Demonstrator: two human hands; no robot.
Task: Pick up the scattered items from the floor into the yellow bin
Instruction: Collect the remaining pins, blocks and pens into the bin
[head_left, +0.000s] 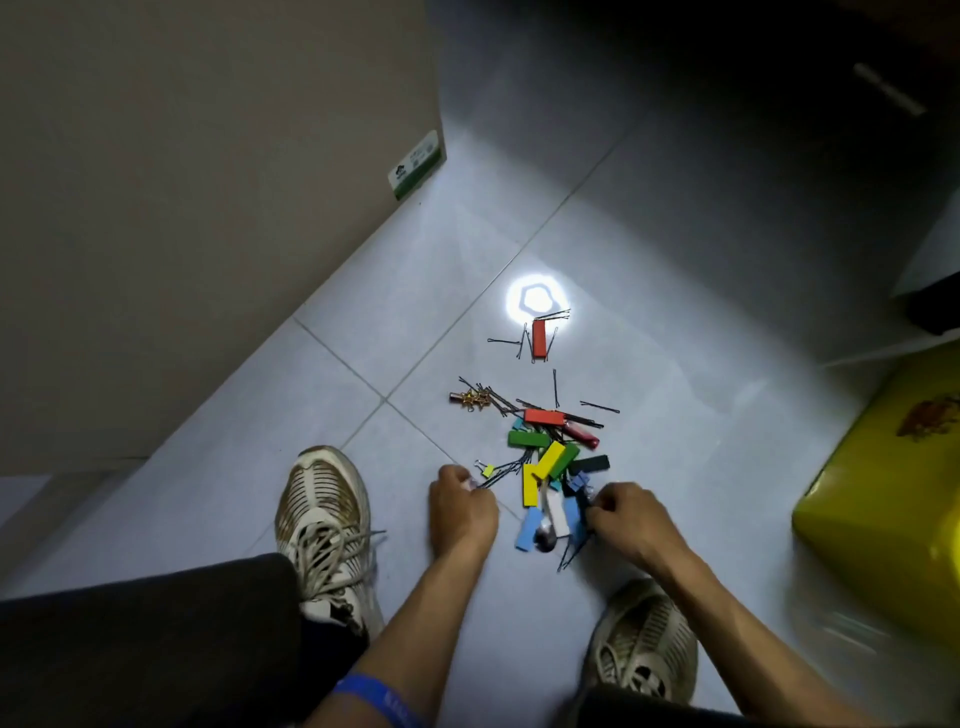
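A heap of small items lies on the tiled floor: coloured blocks (545, 465), black hairpins (498, 400), a star hair clip (470, 399) and a yellow binder clip (487, 470). One red block (539, 339) lies apart, farther off. My left hand (460, 506) is at the heap's left edge, fingers curled round a few hairpins. At the heap's right side, my right hand (623, 514) pinches something small and dark; what it is stays hidden. The yellow bin (883, 499) stands at the right.
A brown cardboard box (208, 208) rises on the left. My two shoes (324, 525) (647, 639) flank the heap at the bottom. A bright light reflection (537, 300) glares on the floor beyond the items. Dark furniture fills the upper right.
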